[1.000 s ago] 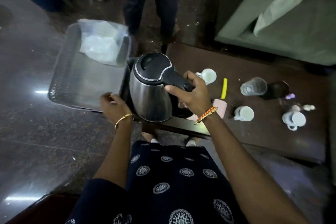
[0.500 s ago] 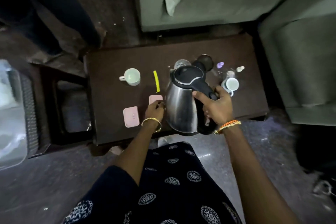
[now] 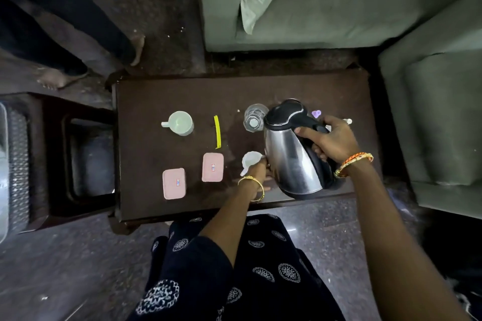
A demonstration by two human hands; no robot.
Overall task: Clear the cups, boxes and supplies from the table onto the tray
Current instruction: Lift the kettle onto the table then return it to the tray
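My right hand (image 3: 332, 139) grips the black handle of a steel kettle (image 3: 289, 154), held above the right part of the dark table (image 3: 156, 91). My left hand (image 3: 257, 171) is closed on a small white cup (image 3: 251, 160), tilted just left of the kettle. On the table also stand a pale green cup (image 3: 181, 122), a clear glass (image 3: 254, 117), a yellow stick (image 3: 217, 131) and two pink boxes (image 3: 174, 183) (image 3: 212, 167). The metal tray (image 3: 15, 164) shows only at the far left edge.
A dark stool (image 3: 78, 154) stands between table and tray. A green sofa (image 3: 339, 2) with a cushion lies beyond the table, another seat (image 3: 438, 112) to the right. Another person's bare feet (image 3: 137, 49) are at the upper left. Small purple and white bits (image 3: 316, 113) lie behind the kettle.
The view has swung from the tray to the table. The kettle, still in my right hand, went right over the table. My left hand left the tray edge and took hold of the white cup.
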